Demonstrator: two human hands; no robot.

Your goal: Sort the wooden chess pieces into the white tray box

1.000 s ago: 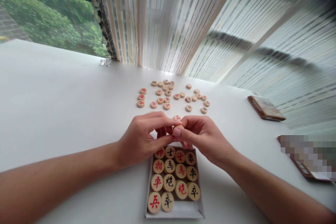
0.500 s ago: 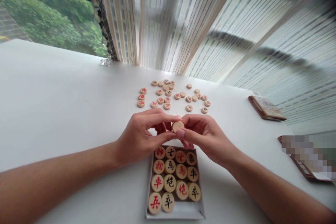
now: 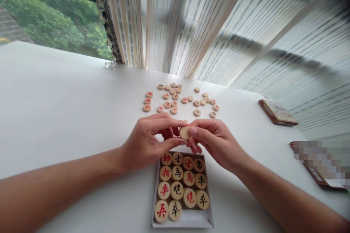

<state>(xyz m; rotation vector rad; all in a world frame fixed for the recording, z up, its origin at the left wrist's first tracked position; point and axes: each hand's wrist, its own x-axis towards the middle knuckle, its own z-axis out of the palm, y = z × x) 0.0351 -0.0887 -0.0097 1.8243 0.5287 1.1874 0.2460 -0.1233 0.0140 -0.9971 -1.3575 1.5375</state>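
Observation:
Between my two hands is a round wooden Chinese chess piece (image 3: 185, 133), its blank side facing me. My left hand (image 3: 153, 138) is closed on it, thumb below and forefinger above. My right hand (image 3: 212, 136) pinches its right edge, with the thumb on the blank face. Right below my hands lies a shallow open box (image 3: 195, 220) holding rows of chess pieces (image 3: 177, 190) with red or black characters face up. The box's front row has two pieces at its left and bare bottom at its right.
Farther back on the white table (image 3: 82, 116), several loose chess pieces (image 3: 174, 110) lie scattered, some blank side up. Two flat boxes (image 3: 279, 112) or similar items sit at the right, one partly blurred out. A striped string curtain (image 3: 169, 25) hangs behind the table.
My right thumb has slid up and right on the piece, so more of its blank face shows. My left hand and the box have stayed in place.

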